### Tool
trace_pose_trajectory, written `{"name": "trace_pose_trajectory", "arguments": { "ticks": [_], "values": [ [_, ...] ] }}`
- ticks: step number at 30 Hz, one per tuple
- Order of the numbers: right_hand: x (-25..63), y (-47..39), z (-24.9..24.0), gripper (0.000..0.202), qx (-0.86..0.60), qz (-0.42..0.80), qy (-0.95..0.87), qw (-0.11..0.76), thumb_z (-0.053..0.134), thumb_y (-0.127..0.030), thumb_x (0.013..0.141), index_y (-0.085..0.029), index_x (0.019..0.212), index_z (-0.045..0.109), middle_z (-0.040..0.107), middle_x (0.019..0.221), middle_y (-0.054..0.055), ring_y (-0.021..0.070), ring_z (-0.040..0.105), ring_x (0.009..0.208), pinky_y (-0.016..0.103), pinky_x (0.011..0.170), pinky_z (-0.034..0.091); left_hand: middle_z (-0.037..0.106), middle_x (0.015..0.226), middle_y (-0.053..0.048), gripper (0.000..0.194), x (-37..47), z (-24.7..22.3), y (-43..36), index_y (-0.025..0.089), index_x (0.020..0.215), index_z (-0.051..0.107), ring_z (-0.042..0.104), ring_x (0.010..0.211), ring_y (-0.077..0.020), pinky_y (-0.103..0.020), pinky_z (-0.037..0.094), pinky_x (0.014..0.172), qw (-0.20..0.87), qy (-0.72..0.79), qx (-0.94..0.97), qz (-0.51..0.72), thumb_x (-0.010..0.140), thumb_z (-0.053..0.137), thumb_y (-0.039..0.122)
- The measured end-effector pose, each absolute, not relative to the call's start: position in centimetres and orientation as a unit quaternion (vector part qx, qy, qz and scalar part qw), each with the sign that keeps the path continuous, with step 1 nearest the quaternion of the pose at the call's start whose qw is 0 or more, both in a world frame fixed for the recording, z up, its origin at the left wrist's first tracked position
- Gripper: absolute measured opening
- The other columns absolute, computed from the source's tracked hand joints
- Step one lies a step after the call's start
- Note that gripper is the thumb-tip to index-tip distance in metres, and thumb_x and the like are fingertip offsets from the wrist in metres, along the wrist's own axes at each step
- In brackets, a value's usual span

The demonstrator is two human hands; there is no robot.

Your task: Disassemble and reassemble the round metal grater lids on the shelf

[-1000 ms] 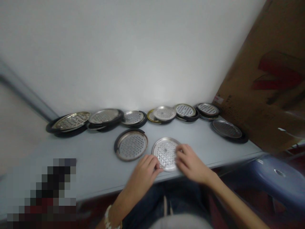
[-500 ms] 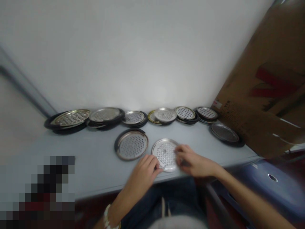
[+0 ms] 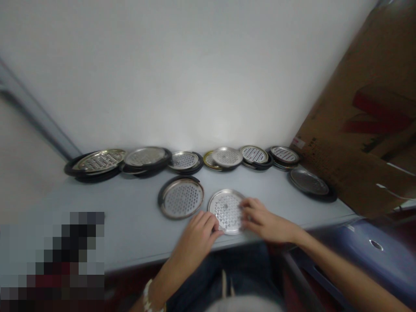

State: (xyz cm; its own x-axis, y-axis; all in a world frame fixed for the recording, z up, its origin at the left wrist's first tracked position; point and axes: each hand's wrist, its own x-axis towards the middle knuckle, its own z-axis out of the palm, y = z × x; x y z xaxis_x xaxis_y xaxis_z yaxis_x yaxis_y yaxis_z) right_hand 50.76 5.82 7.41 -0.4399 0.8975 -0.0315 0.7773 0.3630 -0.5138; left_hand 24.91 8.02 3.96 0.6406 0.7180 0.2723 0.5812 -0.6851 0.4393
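A round, shallow disc of silvery metal (image 3: pixel 227 207) lies flat at the near edge of the smooth pale grey table (image 3: pixel 130 229), a little right of the middle; its face is pierced or studded with rows of small marks, and a plain raised rim runs round it; the left hand (image 3: pixel 199 229) grips that rim at the near left between thumb and curled fingers; the right hand (image 3: pixel 260 221) has its fingers bent at the right side of the rim, but they are blurred, and I cannot tell whether they grasp it.

Just left of it lies a duller disc (image 3: pixel 183 199) with a brownish rim, a black band (image 3: pixel 161 201) curving round its left and far sides; a dark-edged disc (image 3: pixel 308 181) rests far right, beside a brown cardboard carton (image 3: pixel 360 143) with a red print (image 3: pixel 373 112), its inside out of sight; along the white wall (image 3: pixel 208 78) runs a far row of stacked perforated discs (image 3: pixel 183 160), many set with thick black rings, one yellow-rimmed disc (image 3: pixel 208 160) among them; near right stands a glossy blue stool (image 3: pixel 386 260) with a hole in its seat.
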Motion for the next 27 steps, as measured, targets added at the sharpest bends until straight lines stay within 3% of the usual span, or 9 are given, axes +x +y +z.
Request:
{"name": "trace_pose_trajectory", "arguments": {
  "ticks": [3,13,19,22,27],
  "values": [
    [50.2,5.6,7.3,0.016,-0.523,0.206,-0.817,0.128,0.060,-0.035,0.094,-0.019,0.090,0.060,0.051,0.122,0.012,0.0276,0.048,0.119,0.048,0.104,0.043,0.062,0.091,-0.002,0.014,25.0,4.0,8.0,0.018,0.086,0.055,0.055,0.090,-0.0215,-0.036,0.045,0.083,0.153,0.365,0.891,0.222,0.091,0.068,0.024],
    [50.0,5.4,7.0,0.006,-0.512,0.154,-0.828,0.166,0.054,-0.022,0.096,-0.019,0.095,0.058,0.053,0.123,0.014,0.0292,0.048,0.118,0.051,0.102,0.044,0.064,0.092,-0.002,0.012,25.0,4.4,8.2,0.018,0.087,0.056,0.058,0.090,-0.0216,-0.036,0.049,0.082,0.143,0.370,0.891,0.221,0.091,0.067,0.020],
    [49.4,7.8,8.1,0.009,-0.510,0.164,-0.787,0.306,0.050,-0.024,0.099,-0.021,0.095,0.057,0.052,0.125,0.013,0.0267,0.049,0.121,0.048,0.106,0.041,0.066,0.097,-0.005,0.005,24.9,4.2,9.6,0.018,0.092,0.059,0.062,0.094,-0.0234,-0.037,0.051,0.085,0.078,0.387,0.893,0.218,0.093,0.062,0.014],
    [48.3,11.3,9.1,0.011,-0.472,0.172,-0.766,0.400,0.054,-0.028,0.098,-0.021,0.090,0.057,0.054,0.121,0.011,0.0246,0.053,0.117,0.044,0.104,0.041,0.067,0.094,-0.004,0.005,25.3,6.1,11.3,0.019,0.093,0.058,0.063,0.090,-0.0204,-0.033,0.050,0.082,0.111,0.386,0.872,0.280,0.096,0.055,0.016],
    [45.4,19.0,10.0,0.014,-0.390,0.271,-0.681,0.557,0.059,-0.032,0.095,-0.021,0.087,0.056,0.062,0.098,0.005,0.0190,0.059,0.095,0.031,0.081,0.048,0.068,0.084,-0.002,0.009,27.0,10.8,18.6,0.018,0.088,0.061,0.064,0.079,-0.0164,-0.029,0.049,0.077,0.214,0.408,0.786,0.413,0.094,0.060,0.024]
  ]
}}
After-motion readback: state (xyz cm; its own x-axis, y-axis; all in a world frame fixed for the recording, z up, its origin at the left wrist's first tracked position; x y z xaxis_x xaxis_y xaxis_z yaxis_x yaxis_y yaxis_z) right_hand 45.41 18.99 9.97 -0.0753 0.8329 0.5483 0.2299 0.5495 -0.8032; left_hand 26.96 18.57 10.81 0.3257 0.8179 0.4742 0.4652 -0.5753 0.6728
